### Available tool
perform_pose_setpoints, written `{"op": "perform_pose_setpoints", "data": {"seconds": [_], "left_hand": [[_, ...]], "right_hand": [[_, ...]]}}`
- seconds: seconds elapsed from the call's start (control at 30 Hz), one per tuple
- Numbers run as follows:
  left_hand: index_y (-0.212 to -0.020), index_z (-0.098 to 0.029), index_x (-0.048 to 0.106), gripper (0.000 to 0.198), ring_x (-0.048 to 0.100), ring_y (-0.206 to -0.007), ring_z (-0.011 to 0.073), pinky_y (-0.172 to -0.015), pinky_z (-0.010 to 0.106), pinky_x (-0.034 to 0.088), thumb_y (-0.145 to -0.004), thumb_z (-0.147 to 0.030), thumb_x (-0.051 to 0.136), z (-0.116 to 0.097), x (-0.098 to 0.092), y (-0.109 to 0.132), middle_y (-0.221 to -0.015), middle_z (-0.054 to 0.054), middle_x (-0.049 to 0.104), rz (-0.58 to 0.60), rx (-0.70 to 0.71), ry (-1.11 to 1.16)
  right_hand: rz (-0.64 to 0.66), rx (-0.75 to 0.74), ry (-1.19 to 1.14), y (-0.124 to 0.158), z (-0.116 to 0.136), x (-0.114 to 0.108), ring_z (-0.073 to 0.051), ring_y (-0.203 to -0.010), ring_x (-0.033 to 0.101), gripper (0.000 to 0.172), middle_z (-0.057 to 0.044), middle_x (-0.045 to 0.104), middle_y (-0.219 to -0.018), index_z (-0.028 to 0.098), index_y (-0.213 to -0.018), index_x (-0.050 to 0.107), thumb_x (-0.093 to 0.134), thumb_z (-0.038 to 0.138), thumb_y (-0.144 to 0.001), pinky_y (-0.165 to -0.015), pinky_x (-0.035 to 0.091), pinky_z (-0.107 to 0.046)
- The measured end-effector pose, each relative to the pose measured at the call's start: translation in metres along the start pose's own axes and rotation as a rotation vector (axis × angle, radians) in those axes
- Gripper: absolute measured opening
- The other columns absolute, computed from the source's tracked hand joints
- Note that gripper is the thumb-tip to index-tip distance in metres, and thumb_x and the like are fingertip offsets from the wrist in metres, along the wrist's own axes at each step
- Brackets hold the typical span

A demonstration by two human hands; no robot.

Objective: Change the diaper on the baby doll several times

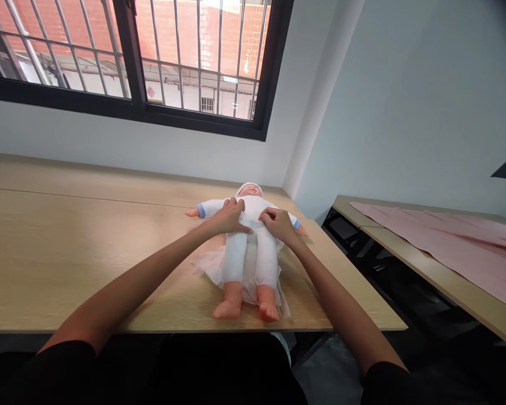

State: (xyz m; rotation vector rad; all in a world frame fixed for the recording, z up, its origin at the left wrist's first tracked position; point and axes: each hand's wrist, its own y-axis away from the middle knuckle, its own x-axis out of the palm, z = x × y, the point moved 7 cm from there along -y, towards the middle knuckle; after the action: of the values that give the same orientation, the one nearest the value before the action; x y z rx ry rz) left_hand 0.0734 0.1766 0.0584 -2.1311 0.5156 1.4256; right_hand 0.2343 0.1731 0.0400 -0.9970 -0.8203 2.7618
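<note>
White clothes (266,259) cover most of the baby doll (253,209), and blue cuffs (201,210) go around its wrists. It lies on its back on the wooden table (88,253), with its bare feet (228,304) near the front edge. Thin, crumpled white stuff (211,264) sticks out under its legs. The left hand (233,216) is open over one side of its tummy, with the thumb stretched in toward the middle. The right hand (277,221) is on the other side, with its fingers bent in. I cannot tell if they pinch anything. A big pink cloth (438,236) lies on another table (409,244) to the right. Behind the doll is a window (139,107) with bars.
</note>
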Motion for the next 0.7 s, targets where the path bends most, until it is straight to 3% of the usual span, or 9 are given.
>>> {"op": "perform_pose_setpoints", "data": {"seconds": [0.1, 0.17, 0.23, 0.3, 0.37, 0.43, 0.57, 0.7], "left_hand": [[-0.142, -0.02, 0.035, 0.087, 0.028, -0.14, 0.0382, -0.105, 0.048, 0.038, -0.074, -0.063, 0.066, 0.003, 0.0, -0.004, -0.15, 0.018, 0.034, -0.027, 0.033, 0.01], [-0.152, -0.021, 0.023, 0.083, 0.01, -0.15, 0.0356, -0.116, 0.049, 0.025, -0.086, -0.065, 0.05, 0.002, 0.003, -0.007, -0.163, 0.014, 0.017, -0.024, 0.084, 0.046], [-0.156, -0.023, 0.017, 0.073, -0.004, -0.153, 0.0305, -0.121, 0.049, 0.011, -0.096, -0.061, 0.032, 0.003, 0.012, -0.01, -0.167, 0.008, 0.005, 0.046, 0.127, 0.09], [-0.158, -0.023, 0.013, 0.069, -0.008, -0.153, 0.0272, -0.122, 0.048, 0.006, -0.099, -0.056, 0.026, 0.004, 0.023, -0.011, -0.168, 0.005, 0.0, 0.151, 0.151, 0.129], [-0.159, -0.024, 0.013, 0.068, -0.004, -0.154, 0.026, -0.123, 0.046, 0.008, -0.099, -0.054, 0.029, 0.007, 0.028, -0.011, -0.167, 0.004, 0.003, 0.207, 0.162, 0.155], [-0.157, -0.024, 0.022, 0.065, 0.009, -0.153, 0.0259, -0.122, 0.042, 0.015, -0.099, -0.05, 0.035, 0.009, 0.024, -0.011, -0.166, 0.005, 0.014, 0.192, 0.18, 0.178], [-0.131, -0.02, 0.058, 0.043, 0.05, -0.13, 0.0227, -0.109, 0.032, 0.036, -0.096, -0.036, 0.04, 0.008, 0.006, -0.013, -0.142, 0.006, 0.054, 0.077, 0.25, 0.209], [-0.102, -0.023, 0.07, 0.03, 0.059, -0.106, 0.0194, -0.092, 0.03, 0.044, -0.089, -0.031, 0.046, 0.008, -0.007, -0.012, -0.115, 0.005, 0.064, 0.011, 0.251, 0.18]], "right_hand": [[0.033, 0.077, -0.098, 0.0, -0.004, -0.002, -0.011, -0.049, 0.041, 0.023, 0.003, 0.048, -0.048, 0.017, -0.071, 0.067, 0.048, 0.027, -0.078, -0.054, 0.032, -0.025], [-0.046, 0.103, -0.181, -0.001, -0.008, -0.008, -0.011, -0.051, 0.045, 0.023, 0.003, 0.05, -0.051, 0.017, -0.079, 0.068, 0.049, 0.029, -0.078, -0.055, 0.035, -0.024], [-0.14, 0.095, -0.234, -0.003, -0.013, -0.014, -0.014, -0.067, 0.057, 0.026, -0.002, 0.065, -0.073, 0.017, -0.092, 0.069, 0.051, 0.031, -0.08, -0.065, 0.043, -0.025], [-0.144, 0.058, -0.247, -0.005, -0.015, -0.011, -0.017, -0.096, 0.062, 0.032, -0.007, 0.068, -0.108, 0.018, -0.104, 0.069, 0.052, 0.034, -0.082, -0.082, 0.048, -0.028], [-0.085, 0.008, -0.215, -0.006, -0.016, -0.003, -0.019, -0.116, 0.057, 0.034, -0.008, 0.063, -0.126, 0.019, -0.11, 0.069, 0.051, 0.035, -0.085, -0.096, 0.046, -0.032], [-0.042, -0.029, -0.144, -0.006, -0.016, 0.004, -0.02, -0.117, 0.055, 0.033, -0.008, 0.064, -0.123, 0.019, -0.108, 0.069, 0.05, 0.033, -0.086, -0.098, 0.045, -0.034], [-0.069, -0.03, -0.048, -0.005, -0.014, 0.003, -0.017, -0.089, 0.059, 0.026, -0.006, 0.066, -0.105, 0.02, -0.092, 0.071, 0.049, 0.027, -0.081, -0.08, 0.047, -0.031], [-0.066, -0.021, -0.05, -0.003, -0.006, -0.001, -0.013, -0.074, 0.055, 0.023, -0.003, 0.068, -0.09, 0.018, -0.075, 0.068, 0.046, 0.023, -0.077, -0.071, 0.043, -0.027]]}}
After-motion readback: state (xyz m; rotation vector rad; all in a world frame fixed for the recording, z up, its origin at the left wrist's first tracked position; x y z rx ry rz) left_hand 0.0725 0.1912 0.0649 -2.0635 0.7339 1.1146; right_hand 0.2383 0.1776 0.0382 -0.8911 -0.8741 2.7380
